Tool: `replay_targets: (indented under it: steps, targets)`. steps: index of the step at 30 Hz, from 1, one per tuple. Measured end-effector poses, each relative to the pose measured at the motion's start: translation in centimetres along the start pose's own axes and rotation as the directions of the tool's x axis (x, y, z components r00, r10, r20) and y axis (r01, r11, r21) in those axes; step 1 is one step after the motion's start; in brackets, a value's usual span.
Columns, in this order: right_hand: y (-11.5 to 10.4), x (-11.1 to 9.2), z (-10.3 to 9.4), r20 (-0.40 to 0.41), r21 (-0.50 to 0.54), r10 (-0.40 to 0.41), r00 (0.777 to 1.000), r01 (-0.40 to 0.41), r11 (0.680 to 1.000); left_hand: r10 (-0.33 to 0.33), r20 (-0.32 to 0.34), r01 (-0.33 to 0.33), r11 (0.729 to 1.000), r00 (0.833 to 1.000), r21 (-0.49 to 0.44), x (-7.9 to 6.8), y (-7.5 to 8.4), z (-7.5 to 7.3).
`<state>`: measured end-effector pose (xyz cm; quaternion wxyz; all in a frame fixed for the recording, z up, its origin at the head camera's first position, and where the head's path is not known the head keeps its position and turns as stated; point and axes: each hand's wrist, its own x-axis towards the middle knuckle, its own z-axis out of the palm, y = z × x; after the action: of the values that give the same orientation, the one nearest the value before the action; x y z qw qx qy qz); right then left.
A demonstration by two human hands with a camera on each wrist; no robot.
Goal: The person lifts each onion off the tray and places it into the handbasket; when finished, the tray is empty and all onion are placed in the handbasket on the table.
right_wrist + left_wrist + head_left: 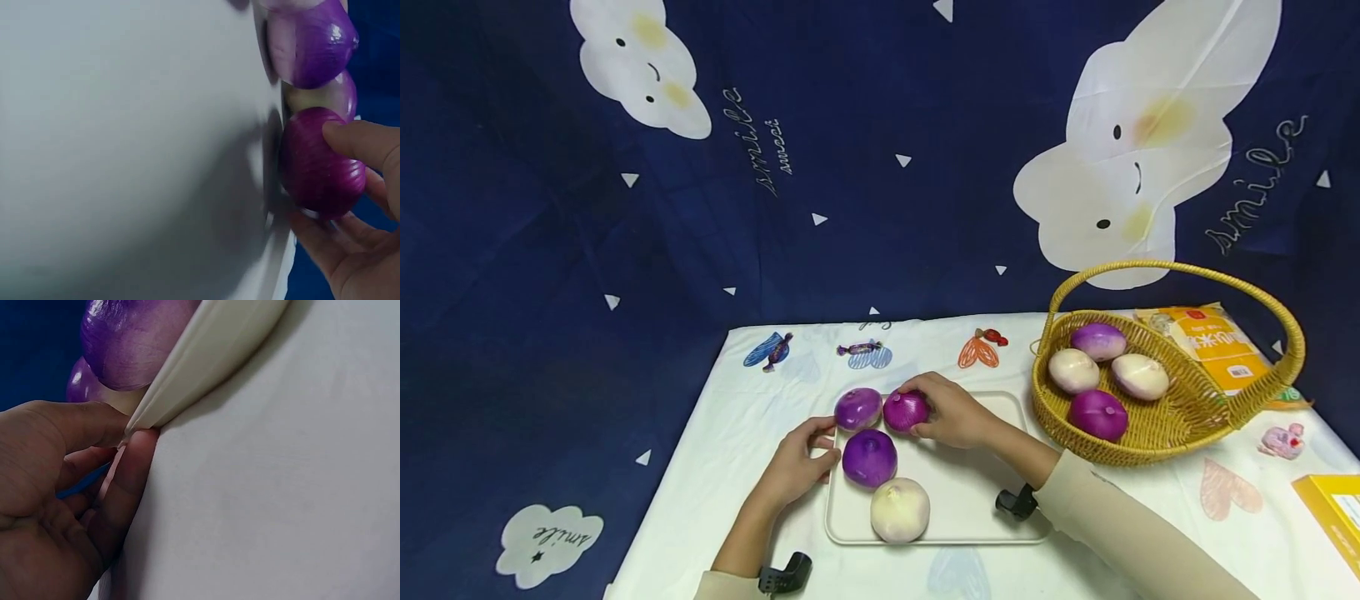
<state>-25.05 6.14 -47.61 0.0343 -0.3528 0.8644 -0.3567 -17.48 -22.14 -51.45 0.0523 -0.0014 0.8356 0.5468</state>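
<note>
My right hand (953,410) grips a red onion (904,412) at the far side of a white tray (970,492). In the right wrist view, the thumb lies across the onion (319,165) and the other fingers curl beneath it. On the tray's left edge, my left hand (801,463) pinches the rim between thumb and fingers, as the left wrist view shows at the tray's corner (187,369). A purple-and-white turnip-like vegetable (858,409) sits left of the onion. Nearer stand a purple round vegetable (869,458) and a whitish one (900,510).
Right of the tray, a wicker basket (1187,429) with a tall handle holds several purple and whitish vegetables. An orange packet (1228,354) lies behind it, a yellow box (1326,512) at the right edge. Wrapped candies (859,348) lie along the table's back; a dark blue curtain hangs behind.
</note>
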Motion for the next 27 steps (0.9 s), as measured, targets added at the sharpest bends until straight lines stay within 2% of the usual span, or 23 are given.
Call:
replay_targets:
  steps: [7,13,16,20,24,27]
  targets:
    - [0.1,-1.4,-0.9,-0.049,0.042,-0.008,0.999,0.011,0.999,-0.005,-0.011,0.005,1.0,1.0,0.0,-0.2,0.4,0.1]
    - [-0.1,-3.0,-3.0,-0.149,0.053,-0.005,0.989,0.013,0.998,-0.004,-0.015,0.004,1.0,1.0,0.009,-1.0,2.6,0.2]
    - [-0.2,-4.1,-4.1,-0.202,0.07,-0.008,0.979,0.023,0.997,0.002,-0.01,-0.001,1.0,1.0,0.006,-1.2,3.2,0.2]
    - [-0.4,-5.9,-5.8,-0.237,0.101,-0.018,0.971,0.043,0.994,-0.004,-0.018,0.004,1.0,1.0,0.008,-0.9,2.1,0.3]
    - [-0.3,-8.1,-7.6,-0.284,0.036,-0.021,0.959,0.032,0.999,-0.022,-0.02,0.022,1.0,1.0,0.014,-0.3,0.8,0.2]
    - [0.3,-9.7,-8.9,-0.333,-0.006,0.001,0.943,-0.003,1.0,-0.021,-0.015,0.021,1.0,1.0,0.021,-0.1,0.5,0.2]
